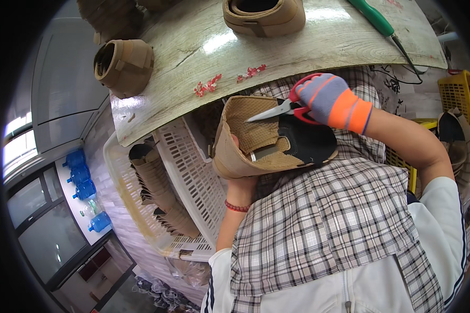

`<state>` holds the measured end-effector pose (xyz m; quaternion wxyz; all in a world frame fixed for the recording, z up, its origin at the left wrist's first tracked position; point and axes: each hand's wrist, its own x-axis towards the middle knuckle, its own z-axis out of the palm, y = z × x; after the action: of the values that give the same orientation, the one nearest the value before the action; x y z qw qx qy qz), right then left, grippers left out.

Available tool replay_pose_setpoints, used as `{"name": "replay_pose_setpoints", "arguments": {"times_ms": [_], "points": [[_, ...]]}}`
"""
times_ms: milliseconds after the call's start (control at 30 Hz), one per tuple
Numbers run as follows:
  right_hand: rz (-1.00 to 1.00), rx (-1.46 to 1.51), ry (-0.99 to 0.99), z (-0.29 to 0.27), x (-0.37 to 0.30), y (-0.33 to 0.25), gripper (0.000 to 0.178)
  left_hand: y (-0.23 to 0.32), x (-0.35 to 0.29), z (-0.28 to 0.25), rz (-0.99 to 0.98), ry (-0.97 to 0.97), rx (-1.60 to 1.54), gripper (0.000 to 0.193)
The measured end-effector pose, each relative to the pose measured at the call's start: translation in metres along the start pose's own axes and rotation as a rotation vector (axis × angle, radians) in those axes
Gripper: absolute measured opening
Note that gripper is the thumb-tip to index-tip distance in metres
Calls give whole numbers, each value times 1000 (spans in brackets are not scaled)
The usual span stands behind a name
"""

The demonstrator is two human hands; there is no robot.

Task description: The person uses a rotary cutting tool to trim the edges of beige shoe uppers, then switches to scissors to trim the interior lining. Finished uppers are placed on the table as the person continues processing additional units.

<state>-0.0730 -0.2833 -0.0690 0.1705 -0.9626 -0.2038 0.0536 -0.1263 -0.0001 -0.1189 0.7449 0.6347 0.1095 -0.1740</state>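
My left hand (242,187), bare and with a red beaded bracelet at the wrist, grips a tan shoe upper (228,154) from below. A thumb tip shows at its inner edge, while the other fingers are mostly hidden underneath. The upper's mesh lining and black inner part face up. In a grey and orange glove, my right hand (331,101) is closed round the red handles of a pair of scissors (273,111). Their blades point left over the upper's opening; whether they touch the lining I cannot tell.
Tan uppers (131,67) stand on the wood-patterned table (177,68), near a green-handled tool (373,16) with a cord. White baskets (190,175) with stacked uppers (159,180) are at left. A yellow crate (457,94) stands right; blue water jugs (83,189) line the far left.
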Motion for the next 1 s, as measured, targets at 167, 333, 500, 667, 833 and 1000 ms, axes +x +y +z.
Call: {"name": "replay_pose_setpoints", "arguments": {"times_ms": [167,333,500,667,833,1000], "points": [[14,35,69,-2,-32,21,23,35,0,26,-297,54,-674,55],[-29,-32,32,-1,-38,19,23,15,4,15,-114,-78,-429,56],[-97,-46,18,-6,-34,25,26,7,4,11,-55,-53,-393,52],[-86,-79,13,-2,-35,26,28,-5,6,3,-6,-29,-251,45],[-120,-117,20,-2,-33,25,24,-14,6,-5,103,-43,95,47],[-40,-231,-27,-5,-44,12,20,15,6,15,-43,-35,-384,52]]}}
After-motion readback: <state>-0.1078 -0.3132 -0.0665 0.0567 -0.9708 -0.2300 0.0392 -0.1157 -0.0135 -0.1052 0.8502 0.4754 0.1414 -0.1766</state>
